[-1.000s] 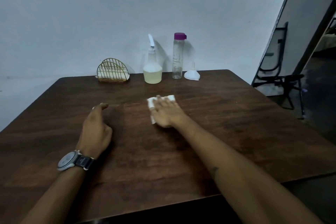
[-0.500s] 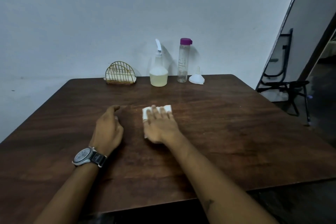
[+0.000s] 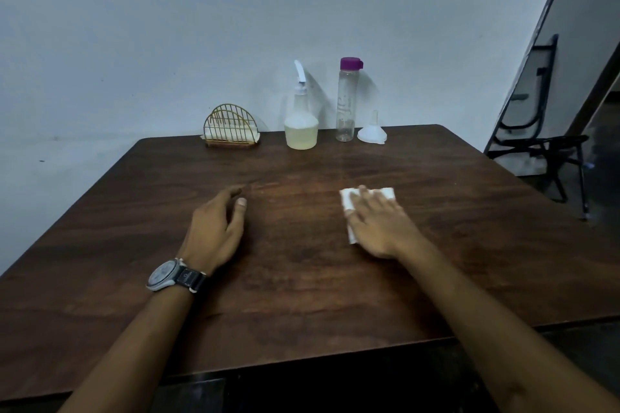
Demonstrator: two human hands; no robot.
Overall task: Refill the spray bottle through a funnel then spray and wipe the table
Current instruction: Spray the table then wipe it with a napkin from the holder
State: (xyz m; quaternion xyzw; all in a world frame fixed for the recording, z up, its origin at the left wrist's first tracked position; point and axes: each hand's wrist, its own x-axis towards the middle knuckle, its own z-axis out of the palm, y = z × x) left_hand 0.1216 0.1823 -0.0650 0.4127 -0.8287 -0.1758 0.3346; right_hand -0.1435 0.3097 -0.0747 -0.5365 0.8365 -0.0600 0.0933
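Table rear: holder, bottle, funnel.

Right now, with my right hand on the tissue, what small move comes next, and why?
Probably sweep the right hand and tissue leftward across the middle of the table. The hand presses flat on the tissue, right of centre; the spray bottle stands at the back holding liquid, the funnel set aside, so wiping seems the step in hand.

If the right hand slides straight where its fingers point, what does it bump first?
The right hand would probably reach the clear bottle; the spray bottle lies close to that line too.
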